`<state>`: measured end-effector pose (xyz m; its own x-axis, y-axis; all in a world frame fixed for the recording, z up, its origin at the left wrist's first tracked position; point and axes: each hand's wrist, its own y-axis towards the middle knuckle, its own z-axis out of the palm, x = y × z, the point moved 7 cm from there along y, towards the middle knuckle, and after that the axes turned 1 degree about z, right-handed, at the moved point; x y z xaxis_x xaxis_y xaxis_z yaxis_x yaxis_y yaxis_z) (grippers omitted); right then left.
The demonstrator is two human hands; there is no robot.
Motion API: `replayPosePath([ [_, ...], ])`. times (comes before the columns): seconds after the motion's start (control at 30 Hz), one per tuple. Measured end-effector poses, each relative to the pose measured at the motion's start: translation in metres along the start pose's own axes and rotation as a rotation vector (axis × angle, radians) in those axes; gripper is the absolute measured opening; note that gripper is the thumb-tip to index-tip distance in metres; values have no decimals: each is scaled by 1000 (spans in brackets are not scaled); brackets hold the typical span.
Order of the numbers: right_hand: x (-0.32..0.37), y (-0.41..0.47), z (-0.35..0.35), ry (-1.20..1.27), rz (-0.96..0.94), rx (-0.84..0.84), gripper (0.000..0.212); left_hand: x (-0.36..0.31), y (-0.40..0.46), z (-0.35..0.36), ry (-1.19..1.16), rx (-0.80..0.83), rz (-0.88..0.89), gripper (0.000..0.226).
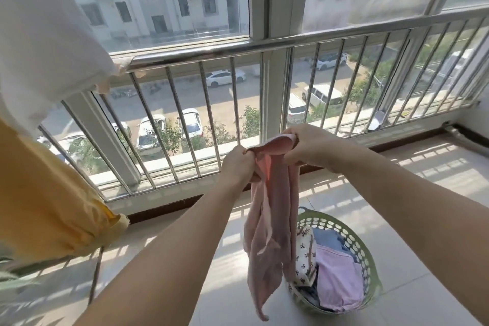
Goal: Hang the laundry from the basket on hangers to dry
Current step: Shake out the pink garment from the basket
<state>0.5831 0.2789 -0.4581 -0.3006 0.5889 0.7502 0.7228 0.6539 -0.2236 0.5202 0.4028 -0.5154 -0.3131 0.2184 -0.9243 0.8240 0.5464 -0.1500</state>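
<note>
Head view | both hands [239,164] [308,147] raised, gripping pink garment [270,219] top

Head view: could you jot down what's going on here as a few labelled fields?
setting: balcony floor by a metal railing
left hand: grips the pink garment's top edge
right hand: grips the same edge
pink garment: hangs down, partly in front of the basket
basket: green, on the floor, clothes inside
already up: yellow garment, white garment, at left
</note>
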Motion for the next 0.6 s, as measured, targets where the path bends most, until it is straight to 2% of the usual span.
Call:
replayPosePath([
  [0.1,6,-2,1,-323,-39,-101,28,4,-3,6,-65,20,-19,28],
  [0.23,3,-4,8,-342,-27,-91,33,3,0,13,-127,27,-23,22],
  [0.33,3,-1,12,-449,-31,-123,37,-6,3,16,-112,0,13,23],
  [0.47,4,9,8,-494,-46,-284,28,-30,0,15,-100,-16,118,15],
  [0.6,7,9,-6,-378,-78,-397,16,-37,-11,11,-282,68,174,9],
])
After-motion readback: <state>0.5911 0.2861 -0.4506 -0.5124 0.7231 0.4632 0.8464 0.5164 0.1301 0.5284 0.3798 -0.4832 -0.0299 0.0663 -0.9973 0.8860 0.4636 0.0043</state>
